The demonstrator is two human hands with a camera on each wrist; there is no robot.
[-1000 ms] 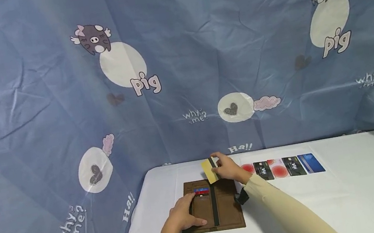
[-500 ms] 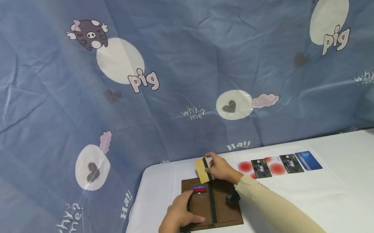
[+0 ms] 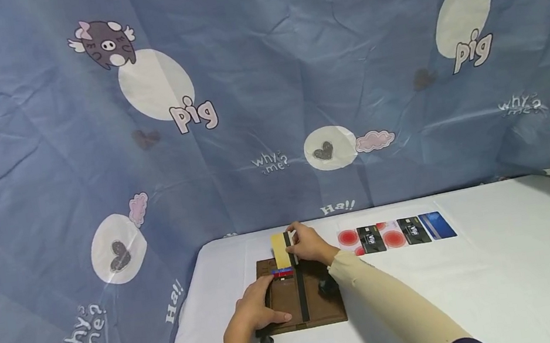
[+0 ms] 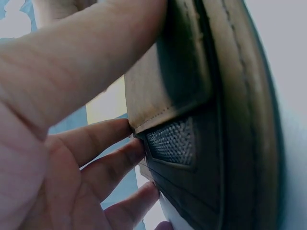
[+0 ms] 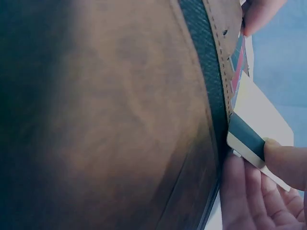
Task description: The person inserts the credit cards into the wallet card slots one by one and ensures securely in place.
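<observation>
A brown wallet [image 3: 327, 307] lies spread flat on the table, a black elastic band [image 3: 302, 298] down its middle. My left hand [image 3: 253, 308] rests on its left half, thumb low on the leather and fingertips at the card slots. In the left wrist view these fingers [image 4: 112, 167] are extended against the wallet's edge. Blue and red cards [image 3: 282, 273] stick out of a slot there. My right hand [image 3: 311, 243] pinches a yellow card [image 3: 281, 250] with a black stripe between thumb and fingers. The card stands upright at the wallet's top, its lower edge right at the slots.
To the right, a row of several cards lies on the white table [image 3: 484, 282]: red-and-white ones [image 3: 392, 235], black Vip ones [image 3: 414, 230] and a blue one [image 3: 438, 225]. A blue patterned curtain [image 3: 257, 198] hangs behind the table.
My right hand has brought the yellow card left and straightened it from a tilt, lower over the card slots. The left hand stays on the wallet. The head view has shifted slightly.
</observation>
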